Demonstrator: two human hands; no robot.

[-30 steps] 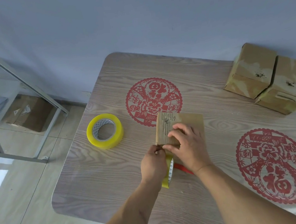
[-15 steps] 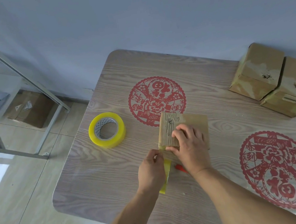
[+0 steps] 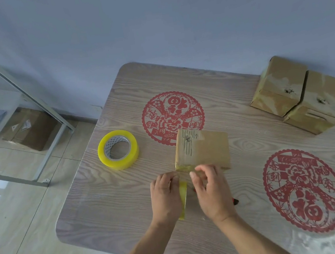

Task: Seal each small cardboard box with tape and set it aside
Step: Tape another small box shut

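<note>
Cardboard box (image 3: 202,149) lies just beyond both hands — left hand (image 3: 166,195), right hand (image 3: 211,191).

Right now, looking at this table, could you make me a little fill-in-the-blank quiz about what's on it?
1. The spare roll of tape lying on the table is ____ in colour.
2. At the far right of the table, ____ cardboard boxes sit side by side.
3. The left hand holds a second roll of ____, close to the small box being sealed.
4. The round paper-cut decorations on the table are ____.

Missing words: yellow; two; tape; red
</note>
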